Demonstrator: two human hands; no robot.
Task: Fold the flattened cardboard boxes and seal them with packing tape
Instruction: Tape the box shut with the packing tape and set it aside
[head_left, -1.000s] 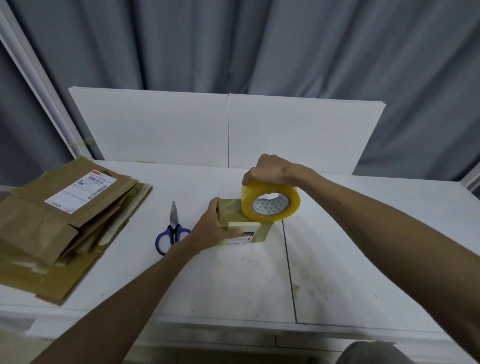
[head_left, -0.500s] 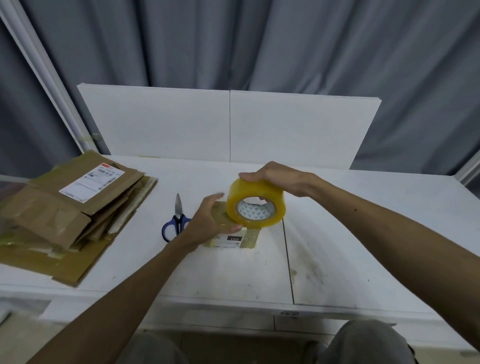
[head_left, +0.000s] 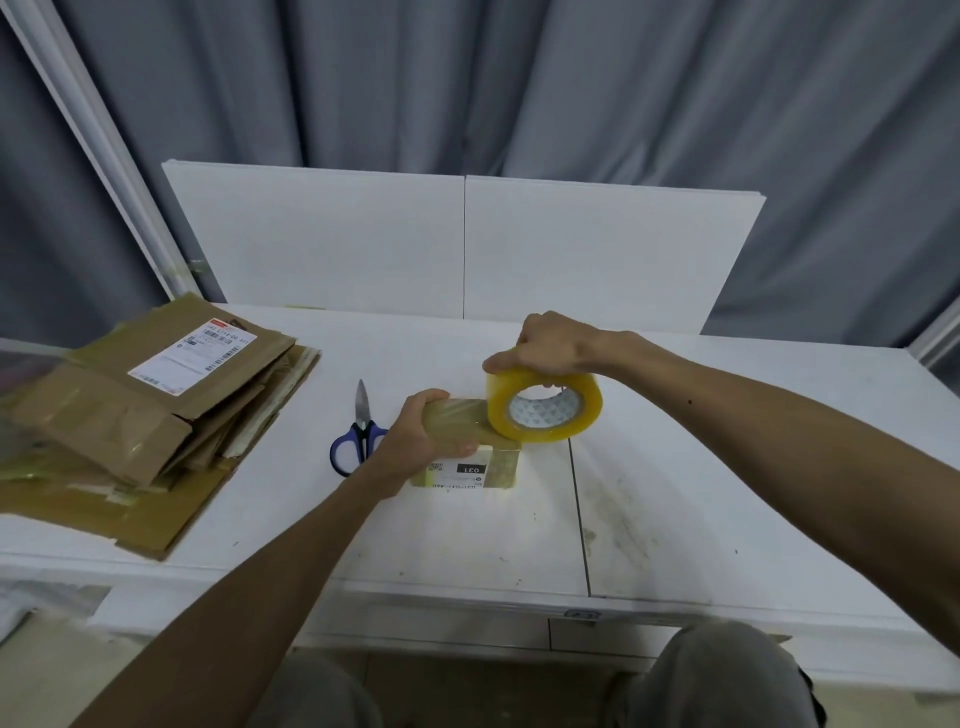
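- The fingers (head_left: 460, 448) of the left hand (head_left: 413, 436) are curled around the left end of a small cardboard box (head_left: 480, 470). The thumb is on its top and the other fingers on its near side, so they grip it.
- The fingers (head_left: 501, 362) of the right hand (head_left: 553, 349) are closed over the top of a roll of yellowish packing tape (head_left: 543, 415). The roll stands on its edge against the right part of the box top.
- Shiny tape covers the box top between the roll and the left hand.
- The box stands near the middle of the white desk (head_left: 467, 540), with a label on its near side.
- Blue-handled scissors (head_left: 358, 439) lie closed, just left of the left hand.
- A pile of flattened boxes (head_left: 130, 431) lies at the left edge of the desk, well apart.
- Two white boards (head_left: 467, 244) stand at the back, before a grey curtain (head_left: 519, 78).
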